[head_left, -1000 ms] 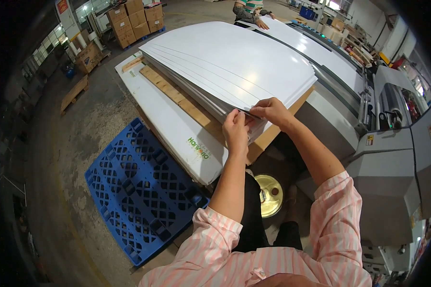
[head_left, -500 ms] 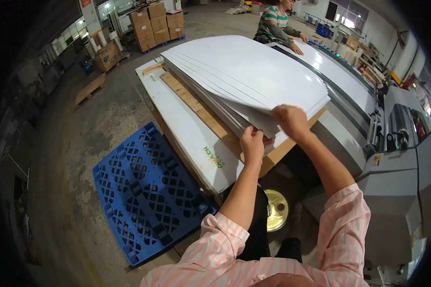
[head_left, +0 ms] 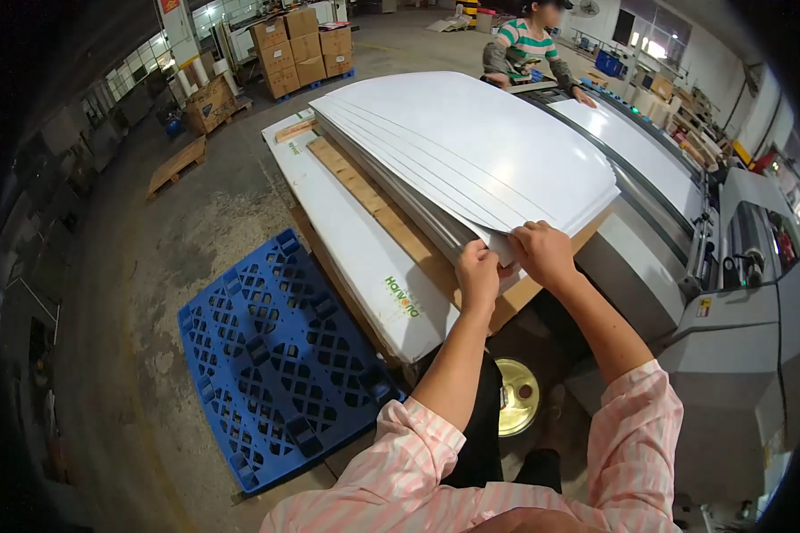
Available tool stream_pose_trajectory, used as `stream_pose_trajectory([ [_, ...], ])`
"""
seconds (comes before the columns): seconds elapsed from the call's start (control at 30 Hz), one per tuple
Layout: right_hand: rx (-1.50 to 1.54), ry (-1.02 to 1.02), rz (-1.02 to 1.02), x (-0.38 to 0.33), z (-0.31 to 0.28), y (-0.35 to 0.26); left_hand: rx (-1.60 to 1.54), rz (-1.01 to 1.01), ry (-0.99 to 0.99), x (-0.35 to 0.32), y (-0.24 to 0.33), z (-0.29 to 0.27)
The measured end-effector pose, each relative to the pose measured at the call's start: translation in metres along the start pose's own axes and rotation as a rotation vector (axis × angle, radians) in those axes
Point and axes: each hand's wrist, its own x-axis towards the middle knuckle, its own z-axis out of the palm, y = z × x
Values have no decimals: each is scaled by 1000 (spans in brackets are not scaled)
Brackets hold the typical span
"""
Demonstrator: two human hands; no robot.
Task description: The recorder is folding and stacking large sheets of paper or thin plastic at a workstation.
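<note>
Large white sheets (head_left: 471,142) lie in a fanned stack, their edges stepped along the left side. At the near corner, my right hand (head_left: 542,253) pinches the upper sheets, which bend up a little from those beneath. Close on its left, my left hand (head_left: 479,274) has its fingers closed on the edge of the sheets just below that corner. How many sheets each hand holds is hidden by the fingers. Brown board (head_left: 517,300) shows under the stack's near end.
A wooden strip (head_left: 364,191) lies on a white wrapped stack (head_left: 347,240) at the left. Beside it is a blue plastic pallet (head_left: 276,355). A grey machine (head_left: 720,329) stands right; a co-worker (head_left: 529,49) is at its far side. A round yellowish lid (head_left: 517,400) is near my feet.
My right hand has come down, and the lifted sheet corner has dropped with it. My left hand stays at the corner. The co-worker has straightened and moved their hands apart.
</note>
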Motion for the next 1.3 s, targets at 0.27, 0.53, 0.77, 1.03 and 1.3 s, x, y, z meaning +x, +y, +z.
stream_pose_trajectory([
  [0.27, 27, 207, -278, -6, -5, -8, -27, 7, 11, 3, 3, -7],
  [0.53, 182, 131, 187, 28, -21, 21, -131, 131, 113, 6, 0, -11],
  [0.77, 45, 143, -51, -5, -9, 5, -30, 193, 205, -2, 11, -10],
  [1.03, -196, -65, -44, -18, 25, 7, -30, 169, 181, -7, 13, -8],
  [1.3, -13, -82, 24, -16, 11, -21, -5, 179, 185, -6, 15, -9],
])
